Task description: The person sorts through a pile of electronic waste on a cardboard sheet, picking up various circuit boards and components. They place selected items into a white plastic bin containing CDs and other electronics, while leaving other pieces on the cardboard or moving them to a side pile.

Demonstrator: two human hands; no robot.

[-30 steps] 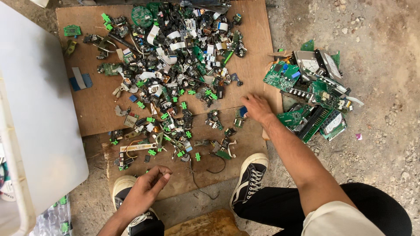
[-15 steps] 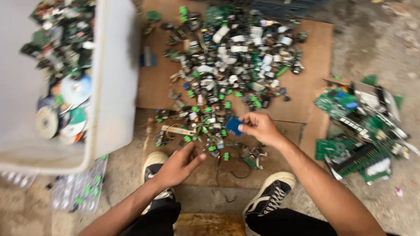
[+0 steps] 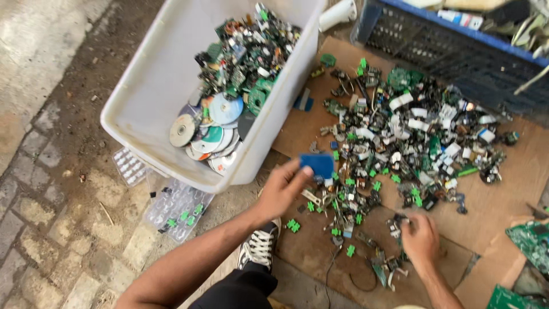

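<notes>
My left hand (image 3: pixel 281 187) holds a small blue rectangular part (image 3: pixel 318 164) by its edge, just off the near corner of a white plastic bin (image 3: pixel 154 86). The bin holds discs (image 3: pixel 213 129) and green circuit scraps. My right hand (image 3: pixel 419 237) is down on the cardboard sheet (image 3: pixel 497 206), fingers pinched on a small dark part (image 3: pixel 396 221) at the near edge of a wide pile of electronic scraps (image 3: pixel 412 131). Small green connectors lie scattered between my hands.
A blue slatted crate (image 3: pixel 452 48) stands behind the pile. Green circuit boards (image 3: pixel 529 240) lie at the right edge. Clear plastic blister trays (image 3: pixel 177 203) lie on the paved ground by the bin. My black-and-white shoe (image 3: pixel 260 246) rests on the cardboard's near edge.
The blue part has passed from my right hand to my left, which has lifted toward the bin. My right hand has dropped back to the near parts. The view swung left.
</notes>
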